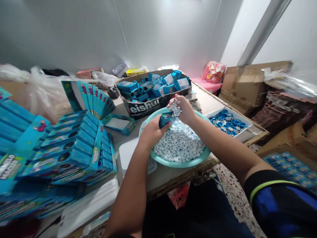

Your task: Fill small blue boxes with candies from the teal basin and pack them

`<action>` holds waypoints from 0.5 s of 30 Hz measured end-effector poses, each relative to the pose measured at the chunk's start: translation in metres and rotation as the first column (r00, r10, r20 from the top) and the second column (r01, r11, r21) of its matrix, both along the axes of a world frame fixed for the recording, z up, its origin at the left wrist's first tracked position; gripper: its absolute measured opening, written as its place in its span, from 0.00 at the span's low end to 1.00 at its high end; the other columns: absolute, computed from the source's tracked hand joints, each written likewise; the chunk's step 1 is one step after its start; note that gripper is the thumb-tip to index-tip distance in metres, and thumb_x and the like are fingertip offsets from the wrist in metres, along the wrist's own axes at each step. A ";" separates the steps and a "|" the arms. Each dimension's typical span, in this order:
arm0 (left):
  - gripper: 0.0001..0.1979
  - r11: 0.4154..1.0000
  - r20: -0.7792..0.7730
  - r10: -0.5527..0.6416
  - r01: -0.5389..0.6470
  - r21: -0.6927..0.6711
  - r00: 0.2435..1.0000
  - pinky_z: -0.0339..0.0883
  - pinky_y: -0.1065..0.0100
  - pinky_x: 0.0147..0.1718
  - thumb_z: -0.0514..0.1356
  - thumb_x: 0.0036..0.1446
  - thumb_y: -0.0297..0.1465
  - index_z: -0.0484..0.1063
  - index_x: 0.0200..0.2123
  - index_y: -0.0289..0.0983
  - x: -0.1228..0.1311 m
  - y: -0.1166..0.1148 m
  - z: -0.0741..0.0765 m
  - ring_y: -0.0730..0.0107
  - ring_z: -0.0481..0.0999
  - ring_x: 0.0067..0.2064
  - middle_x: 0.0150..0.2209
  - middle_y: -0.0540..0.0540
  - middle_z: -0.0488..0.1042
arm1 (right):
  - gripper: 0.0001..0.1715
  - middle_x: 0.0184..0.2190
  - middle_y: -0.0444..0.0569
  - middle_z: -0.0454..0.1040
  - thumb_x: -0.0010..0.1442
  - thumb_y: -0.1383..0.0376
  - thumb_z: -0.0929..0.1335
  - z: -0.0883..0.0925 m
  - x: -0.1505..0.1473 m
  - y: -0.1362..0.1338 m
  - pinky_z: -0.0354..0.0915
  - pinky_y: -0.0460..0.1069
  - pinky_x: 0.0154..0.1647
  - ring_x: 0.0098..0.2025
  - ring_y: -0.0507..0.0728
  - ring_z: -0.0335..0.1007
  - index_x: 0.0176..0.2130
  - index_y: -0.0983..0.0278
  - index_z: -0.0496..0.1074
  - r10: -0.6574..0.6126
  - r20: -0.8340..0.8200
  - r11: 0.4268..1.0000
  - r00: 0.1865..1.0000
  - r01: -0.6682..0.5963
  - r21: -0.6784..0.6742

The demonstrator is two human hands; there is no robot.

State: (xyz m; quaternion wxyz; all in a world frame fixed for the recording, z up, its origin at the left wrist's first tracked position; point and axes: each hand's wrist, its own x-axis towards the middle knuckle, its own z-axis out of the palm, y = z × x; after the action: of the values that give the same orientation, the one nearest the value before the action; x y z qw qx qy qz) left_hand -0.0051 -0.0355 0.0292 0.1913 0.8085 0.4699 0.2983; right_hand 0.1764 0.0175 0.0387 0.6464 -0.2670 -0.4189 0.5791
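The **left hand** [153, 132] closes around a small bright-blue cardboard box [165, 119], its fingers [160, 128] wrapped over the box and hiding most of its lower half, so its print and opening are hard to make out. The **right hand** [183, 109] sits just above and beside that box, its fingers [176, 98] curled loosely around a clump of small pale-blue-and-white candies [175, 108]. The palm is turned away, so how many candies it holds cannot be told.

Below both hands, a heap of the same candies [179, 142] fills a round teal plastic basin [178, 164], which stands on a light-coloured desk [208, 102]. The hands and box cover the basin's far side.

Behind the basin is a black-and-blue cardboard tray of small blue boxes [153, 87]. To the right, a white tray of blue-and-silver bottle caps [226, 122] sits near the desk edge. Stacks of flat turquoise printed cartons [69, 148] crowd the left side, partly cut off by the frame, and their lettering is only partly legible.
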 end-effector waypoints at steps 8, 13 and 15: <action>0.15 0.999 -0.055 0.010 -0.008 0.043 0.998 0.68 0.58 0.43 0.61 0.64 0.43 0.73 0.48 0.40 0.000 0.002 -0.001 0.53 0.77 0.45 0.43 0.42 0.79 | 0.30 0.27 0.44 0.68 0.56 0.44 0.75 0.004 0.002 -0.004 0.70 0.53 0.41 0.40 0.58 0.75 0.22 0.60 0.62 0.061 0.007 0.998 0.998 -0.061 0.017; 0.18 0.997 0.033 -0.029 0.027 0.074 0.999 0.70 0.58 0.50 0.62 0.63 0.41 0.74 0.53 0.41 -0.001 0.003 -0.001 0.53 0.78 0.51 0.50 0.41 0.79 | 0.30 0.28 0.45 0.69 0.58 0.44 0.74 0.006 0.001 -0.006 0.68 0.52 0.42 0.38 0.57 0.74 0.21 0.60 0.63 0.049 0.038 0.999 0.998 -0.050 0.019; 0.18 0.999 0.077 -0.018 0.015 0.050 0.997 0.71 0.58 0.50 0.63 0.63 0.41 0.74 0.53 0.42 -0.001 0.002 0.000 0.54 0.78 0.49 0.48 0.43 0.80 | 0.30 0.28 0.44 0.70 0.59 0.44 0.74 0.005 0.000 -0.006 0.68 0.52 0.42 0.37 0.57 0.74 0.22 0.61 0.64 0.058 0.039 0.998 0.998 -0.059 0.034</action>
State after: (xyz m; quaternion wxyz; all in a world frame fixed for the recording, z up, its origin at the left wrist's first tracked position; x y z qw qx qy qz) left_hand -0.0062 -0.0330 0.0292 0.1919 0.8046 0.4479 0.3393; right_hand 0.1761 0.0119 0.0441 0.6256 -0.2540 -0.4490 0.5852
